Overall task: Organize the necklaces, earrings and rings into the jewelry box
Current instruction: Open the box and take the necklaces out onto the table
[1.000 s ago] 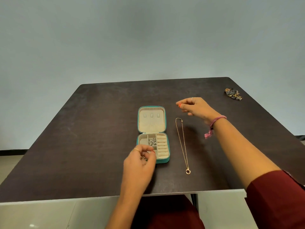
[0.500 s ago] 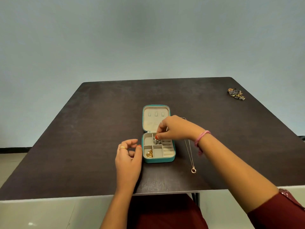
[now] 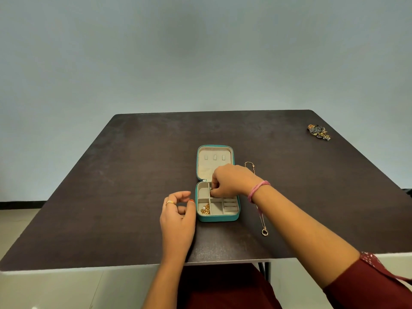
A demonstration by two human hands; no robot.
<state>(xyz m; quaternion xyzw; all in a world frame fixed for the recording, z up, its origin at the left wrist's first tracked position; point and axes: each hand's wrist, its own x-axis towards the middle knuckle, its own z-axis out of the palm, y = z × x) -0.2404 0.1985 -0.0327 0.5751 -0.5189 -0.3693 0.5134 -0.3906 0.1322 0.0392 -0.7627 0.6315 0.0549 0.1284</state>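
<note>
A teal jewelry box [image 3: 219,218] lies open mid-table, its cream lid [image 3: 206,168] flat behind the tray. Gold earrings with a pearl [image 3: 205,209] sit in the near-left compartment. My right hand [image 3: 231,180] reaches over the tray's upper middle compartment, fingertips pinched down inside it on a small silver piece [image 3: 211,191], which is mostly hidden. My left hand [image 3: 177,214] rests on the table against the box's left side, fingers loosely curled and apart, holding nothing. A thin gold necklace [image 3: 264,232] with a ring pendant lies right of the box, partly under my right wrist.
A dark multicoloured ornament [image 3: 318,131] lies near the table's far right corner. The dark table [image 3: 124,188] ends at a near edge just below my forearms. A plain wall stands behind.
My right hand came from above the necklace's top end to the box and lowered its pinched fingers into the tray. My left hand drew back from the tray to the box's left side.
</note>
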